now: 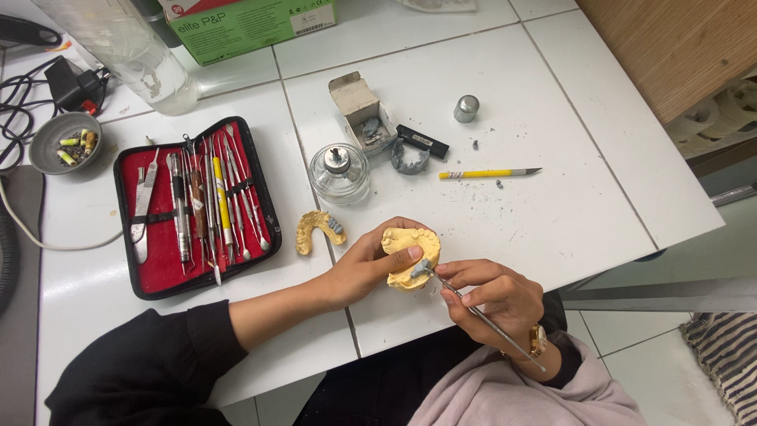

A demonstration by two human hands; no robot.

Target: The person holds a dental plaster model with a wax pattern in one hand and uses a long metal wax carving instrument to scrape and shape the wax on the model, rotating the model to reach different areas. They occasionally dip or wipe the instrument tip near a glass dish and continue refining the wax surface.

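While your left hand [364,268] clasps the yellow cast [410,257] from the side, thumb lying across its top, your right hand [493,296] pinches a thin metal tool [481,315] like a pen, its tip touching the grey wax [419,268] on the cast. Both are held just above the near edge of the white table [552,197], over your lap. Just left of the cast, a second yellow cast [318,229] lies flat on the table, with a glass burner [339,173] behind it. Further left sits an open red case [193,207] of instruments, zipped black around the rim. Behind the burner you have a small open box [359,110], a black bar [422,142], a grey arch piece [410,160], a metal cap [466,108] and a yellow knife [489,173]; grey crumbs speckle the top around them. At the far left, a grey bowl [65,142] holds small bits, beside black cables [24,95]. A clear bottle [126,47] and a green carton [244,24] stand at the back. To your right the tabletop ends, showing pale floor tiles [654,347] and a striped mat [729,355].
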